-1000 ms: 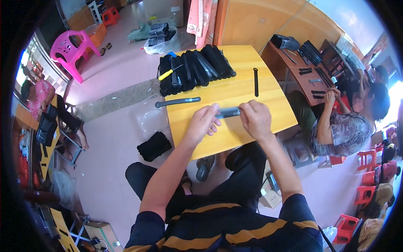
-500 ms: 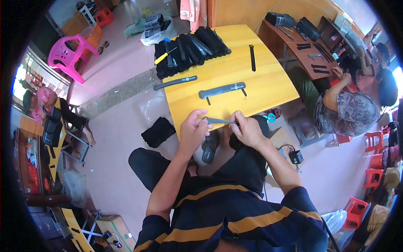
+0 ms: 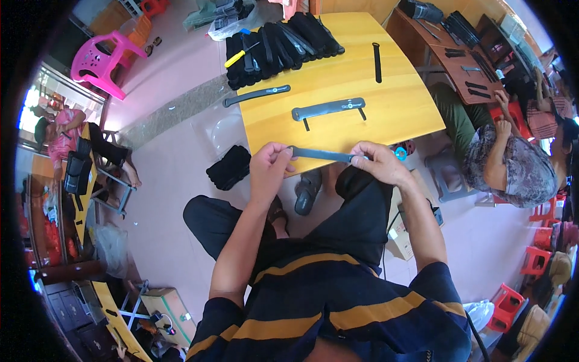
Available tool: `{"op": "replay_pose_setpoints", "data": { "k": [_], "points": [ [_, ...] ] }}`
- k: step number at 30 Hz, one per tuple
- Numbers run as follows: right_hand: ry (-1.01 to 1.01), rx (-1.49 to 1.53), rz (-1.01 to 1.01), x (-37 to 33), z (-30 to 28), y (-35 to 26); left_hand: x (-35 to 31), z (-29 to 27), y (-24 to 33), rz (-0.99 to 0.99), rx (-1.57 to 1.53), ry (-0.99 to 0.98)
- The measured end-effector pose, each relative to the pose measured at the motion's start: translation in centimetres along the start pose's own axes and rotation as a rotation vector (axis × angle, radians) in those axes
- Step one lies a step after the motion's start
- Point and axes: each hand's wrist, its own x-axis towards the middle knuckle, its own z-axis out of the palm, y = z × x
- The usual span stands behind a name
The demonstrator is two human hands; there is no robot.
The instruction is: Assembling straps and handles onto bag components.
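Observation:
A dark grey strap [image 3: 321, 155] is stretched between my two hands just over the table's near edge. My left hand [image 3: 269, 168] pinches one end of it between thumb and fingers. At the other end my right hand [image 3: 380, 161] grips it the same way. Beyond my hands, a wider grey strap [image 3: 329, 109] lies on the yellow table [image 3: 398, 111] with two short black tabs sticking out below it. Another grey strap [image 3: 256, 96] rests at the left edge, and a slim black strap [image 3: 377, 63] lies farther back on the right.
A big row of black straps [image 3: 283, 48] fills the table's far left, with a yellow-handled screwdriver [image 3: 236, 58] on top. A black bundle [image 3: 229, 169] sits below the left edge. Another person [image 3: 506, 157] works at a brown table [image 3: 458, 66] to the right. A pink chair [image 3: 102, 63] stands left.
The strap between my hands has turned from edge-on to showing its flat face, and my hands are slightly farther apart. The whole view has shifted, so the table sits higher.

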Motion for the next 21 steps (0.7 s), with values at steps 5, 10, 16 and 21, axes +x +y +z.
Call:
{"op": "replay_pose_setpoints", "data": {
  "k": [5,10,16,21],
  "points": [
    [0.029,0.021,0.074,1.1,-2.9,-0.2,2.1,-0.3,0.5,-0.025,0.158,0.008],
    [0.105,0.054,0.092,3.3,-4.9,0.4,4.9,0.0,0.5,-0.061,0.215,-0.005],
    [0.284,0.181,0.072,6.6,-6.2,2.7,8.1,0.9,0.2,-0.068,0.329,0.026],
    [0.283,0.292,0.134,8.6,-7.0,3.8,9.8,1.1,-0.5,-0.001,0.528,0.004]
  ]
}}
